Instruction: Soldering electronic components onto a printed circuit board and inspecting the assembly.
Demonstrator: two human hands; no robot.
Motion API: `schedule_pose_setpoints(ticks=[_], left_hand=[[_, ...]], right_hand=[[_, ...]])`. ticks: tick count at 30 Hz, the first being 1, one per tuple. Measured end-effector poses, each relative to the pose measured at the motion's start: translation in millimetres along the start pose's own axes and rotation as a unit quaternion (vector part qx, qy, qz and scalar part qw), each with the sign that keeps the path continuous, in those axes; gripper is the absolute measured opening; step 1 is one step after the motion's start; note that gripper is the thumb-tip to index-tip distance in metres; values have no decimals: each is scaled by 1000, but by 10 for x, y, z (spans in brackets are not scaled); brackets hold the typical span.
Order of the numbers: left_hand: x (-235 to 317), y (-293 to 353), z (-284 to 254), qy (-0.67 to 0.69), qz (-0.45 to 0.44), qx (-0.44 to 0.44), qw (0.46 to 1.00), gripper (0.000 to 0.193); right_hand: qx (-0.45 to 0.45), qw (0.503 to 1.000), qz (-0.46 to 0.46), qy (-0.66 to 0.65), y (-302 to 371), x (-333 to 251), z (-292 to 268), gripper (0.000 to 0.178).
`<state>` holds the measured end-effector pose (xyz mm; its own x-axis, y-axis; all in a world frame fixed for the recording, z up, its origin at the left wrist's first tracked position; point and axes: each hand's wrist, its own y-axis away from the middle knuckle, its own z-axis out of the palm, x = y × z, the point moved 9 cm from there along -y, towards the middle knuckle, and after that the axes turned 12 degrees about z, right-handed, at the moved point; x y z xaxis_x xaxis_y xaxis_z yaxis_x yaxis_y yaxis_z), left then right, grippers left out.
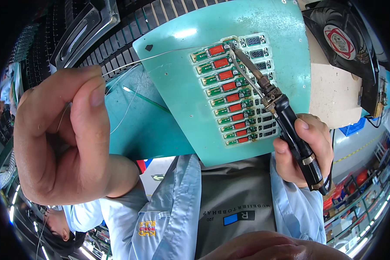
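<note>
My left hand (69, 134) pinches a thin solder wire (160, 55) between thumb and forefinger. The wire runs to the right, ending by the iron's tip. In my right hand (314, 143) is a black-handled soldering iron (288, 119), gripped by the handle and angled up and left. Its tip meets the top circuit board near a small round component; whether it touches is hard to tell. Several narrow green circuit boards with red rectangular components (225, 75) sit in a column in a green fixture plate (177, 99). Small dark display modules (253, 41) line their right ends.
A black fan (340, 39) stands at the far right beside a tan board (333, 93). Dark conveyor slats (160, 14) run along the far left. A thin green strip (147, 99) lies on the teal surface (156, 134). Another person (58, 223) shows at lower left.
</note>
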<state>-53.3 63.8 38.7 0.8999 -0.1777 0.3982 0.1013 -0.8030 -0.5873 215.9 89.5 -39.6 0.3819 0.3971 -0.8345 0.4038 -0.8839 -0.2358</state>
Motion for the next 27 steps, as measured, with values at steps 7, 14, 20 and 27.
schedule_pose_setpoints(ticks=[7, 14, 20, 27], left_hand=[[10, 19, -30, -11, -6, 6, 1000, 10], [38, 30, -55, 25, 44, 28, 998, 15], [22, 50, -53, 56, 76, 38, 995, 15], [74, 100, -37, 11, -12, 8, 1000, 11]], right_hand=[[-13, 999, -20, -22, 91, 6, -59, 59], [-9, 999, -33, -5, 165, -26, -113, 62], [6, 999, -37, -22, 182, -26, -95, 55], [-7, 1000, -19, -7, 201, -33, -53, 53]])
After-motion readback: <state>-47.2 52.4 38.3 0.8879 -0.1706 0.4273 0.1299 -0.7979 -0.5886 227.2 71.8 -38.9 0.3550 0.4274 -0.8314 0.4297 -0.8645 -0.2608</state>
